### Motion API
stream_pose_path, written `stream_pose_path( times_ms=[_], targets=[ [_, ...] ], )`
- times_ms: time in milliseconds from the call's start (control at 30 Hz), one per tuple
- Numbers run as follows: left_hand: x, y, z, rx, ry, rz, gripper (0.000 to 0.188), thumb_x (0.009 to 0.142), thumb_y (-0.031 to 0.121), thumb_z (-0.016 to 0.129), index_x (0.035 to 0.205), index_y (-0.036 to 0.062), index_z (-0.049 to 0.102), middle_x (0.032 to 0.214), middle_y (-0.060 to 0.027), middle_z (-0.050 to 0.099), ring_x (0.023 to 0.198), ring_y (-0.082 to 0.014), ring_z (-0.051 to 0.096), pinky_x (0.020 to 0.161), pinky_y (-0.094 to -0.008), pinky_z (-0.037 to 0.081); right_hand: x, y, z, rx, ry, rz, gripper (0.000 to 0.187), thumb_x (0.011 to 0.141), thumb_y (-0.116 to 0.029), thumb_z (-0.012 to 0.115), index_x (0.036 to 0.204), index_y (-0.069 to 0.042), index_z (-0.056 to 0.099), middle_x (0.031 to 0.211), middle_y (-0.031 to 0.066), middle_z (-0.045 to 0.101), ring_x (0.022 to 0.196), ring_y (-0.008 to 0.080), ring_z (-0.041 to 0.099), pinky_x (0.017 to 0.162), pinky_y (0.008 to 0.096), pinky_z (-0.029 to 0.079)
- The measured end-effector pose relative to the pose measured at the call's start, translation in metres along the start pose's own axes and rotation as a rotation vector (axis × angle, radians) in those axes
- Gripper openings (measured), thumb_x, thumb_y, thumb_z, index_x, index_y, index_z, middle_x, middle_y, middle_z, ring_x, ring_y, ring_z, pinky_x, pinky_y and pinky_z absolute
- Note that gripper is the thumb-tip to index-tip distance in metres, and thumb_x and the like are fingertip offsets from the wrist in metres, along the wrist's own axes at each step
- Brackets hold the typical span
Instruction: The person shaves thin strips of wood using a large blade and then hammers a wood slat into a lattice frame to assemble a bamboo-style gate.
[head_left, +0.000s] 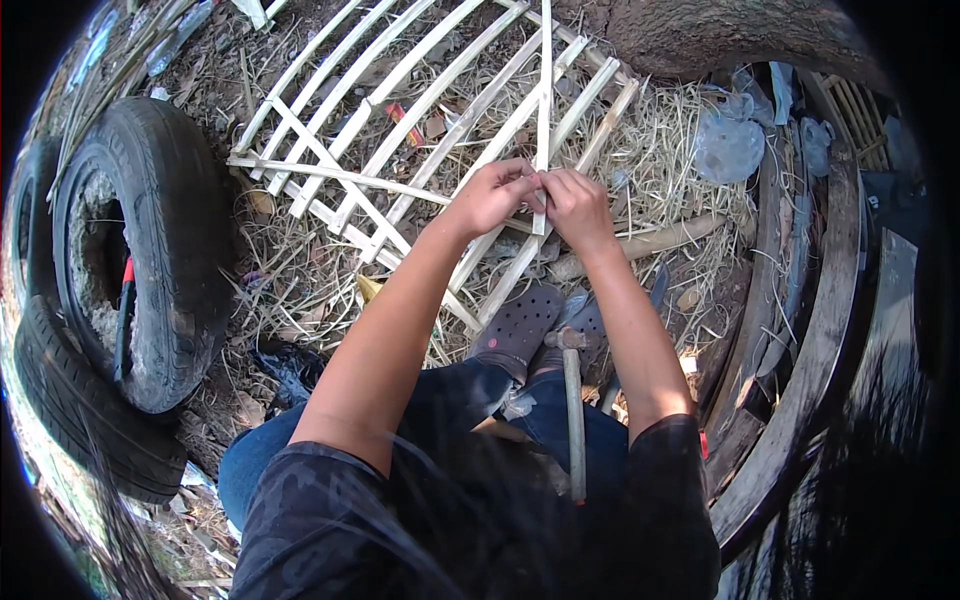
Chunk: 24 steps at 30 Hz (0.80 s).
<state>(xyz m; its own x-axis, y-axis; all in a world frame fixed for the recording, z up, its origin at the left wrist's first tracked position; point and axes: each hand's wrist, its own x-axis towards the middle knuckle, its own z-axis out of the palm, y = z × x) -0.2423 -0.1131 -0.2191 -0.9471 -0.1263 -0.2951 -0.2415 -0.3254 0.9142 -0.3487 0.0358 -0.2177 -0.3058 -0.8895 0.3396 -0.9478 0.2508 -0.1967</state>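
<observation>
A lattice of pale split-bamboo strips (437, 107) spreads over the ground in front of me. One narrow bamboo strip (545, 95) runs lengthwise across it, its near end showing just below my fingers. From the left, my left hand (497, 198) is closed, its fingertips pinching at this strip. My right hand (578, 207) is closed too, thumb and fingers pressed to the strip from the right. The fingertips of both hands meet there, so anything small between them is hidden. A hammer (573, 400) with a wooden handle lies on my lap, head toward the lattice.
Worn tires (185, 240) stand and lean at the left, with a red-and-black tool (127, 300) inside one. Bamboo shavings (660, 150) litter the ground. At the right are curved wooden planks (800, 390) and a clear plastic bag (728, 148). A tree trunk (740, 35) lies beyond.
</observation>
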Motion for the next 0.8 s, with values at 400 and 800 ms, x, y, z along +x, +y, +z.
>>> stream_pose_path(
  times_ms=[400, 800],
  targets=[
    [-0.005, 0.002, -0.004, -0.042, 0.053, -0.060, 0.020, 0.091, 0.017, 0.057, 0.098, -0.0010, 0.061, 0.084, -0.0140, 0.070, 0.078, -0.0170, 0.067, 0.072, -0.0303, 0.051, -0.011, -0.011, -0.014, 0.766, -0.023, 0.738, 0.030, 0.077, -0.005, 0.068, 0.105, 0.003, 0.066, 0.086, 0.0083, 0.069, 0.075, 0.0116, 0.065, 0.067, 0.0255, 0.051],
    [0.005, 0.004, 0.002, 0.172, 0.149, 0.003, 0.019, 0.092, 0.019, 0.056, 0.101, 0.0019, 0.058, 0.082, -0.0142, 0.070, 0.077, -0.0202, 0.068, 0.075, -0.0324, 0.050, -0.029, -0.020, -0.011, 0.788, -0.332, 0.857, 0.021, 0.081, -0.017, 0.070, 0.084, 0.004, 0.066, 0.072, 0.0071, 0.066, 0.065, 0.0117, 0.059, 0.063, 0.0277, 0.048]
  ],
)
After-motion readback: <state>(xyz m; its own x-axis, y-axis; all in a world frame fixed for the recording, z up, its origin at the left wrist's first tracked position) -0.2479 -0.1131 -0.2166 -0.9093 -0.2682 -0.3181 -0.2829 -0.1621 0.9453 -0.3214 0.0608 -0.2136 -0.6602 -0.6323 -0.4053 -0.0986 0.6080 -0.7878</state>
